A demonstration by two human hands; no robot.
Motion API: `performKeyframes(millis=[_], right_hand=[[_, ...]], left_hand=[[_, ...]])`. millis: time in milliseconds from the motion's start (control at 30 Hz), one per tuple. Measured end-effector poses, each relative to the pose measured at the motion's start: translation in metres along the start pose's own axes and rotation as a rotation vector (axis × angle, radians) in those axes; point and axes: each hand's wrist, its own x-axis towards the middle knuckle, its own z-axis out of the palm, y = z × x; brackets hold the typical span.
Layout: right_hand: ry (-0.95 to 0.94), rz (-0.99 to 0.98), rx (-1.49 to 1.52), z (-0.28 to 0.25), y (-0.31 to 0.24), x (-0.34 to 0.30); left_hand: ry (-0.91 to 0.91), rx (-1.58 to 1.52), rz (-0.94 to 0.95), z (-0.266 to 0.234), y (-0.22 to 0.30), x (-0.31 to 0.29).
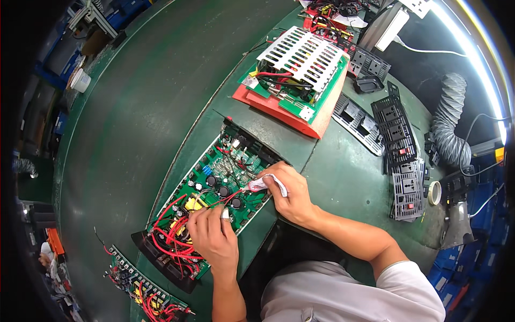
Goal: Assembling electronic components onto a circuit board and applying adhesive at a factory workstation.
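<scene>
A long green circuit board [188, 191] lies in front of me, with black end panels at both ends, black round capacitors [224, 191] and a tangle of red wires [170, 235]. My right hand [294, 197] is closed around a soft white squeeze tube [260, 184], its nozzle pointing down to the board beside the capacitors. My left hand [215, 240] rests over the near side of the board, by the red wires. Its fingers are bent together, with a small white piece [225, 214] at the fingertips. What they pinch is hidden.
Beyond the board, a slotted white metal cover [303, 58] sits over another board on a red block [284, 118]. Black socket panels [396, 129] and a tape roll [434, 193] lie to the right. A second wired board [142, 290] is at lower left. A grey duct [451, 121] hangs at right.
</scene>
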Motion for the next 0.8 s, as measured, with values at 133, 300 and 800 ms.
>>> performKeyframes(millis=[133,300,800], right_hand=[[-0.002,0.028,0.0,0.0004,-0.001,-0.0004],[0.007,-0.009,-0.002,0.0007,0.0017,-0.0007],[-0.034,-0.096,-0.003,-0.0033,-0.0055,0.0019]], left_hand=[[-0.008,-0.012,-0.002,-0.0001,-0.0009,-0.0006],[0.001,0.002,0.007,0.0004,-0.0005,-0.0003],[0.008,0.011,0.038,0.0,0.0002,-0.0002]])
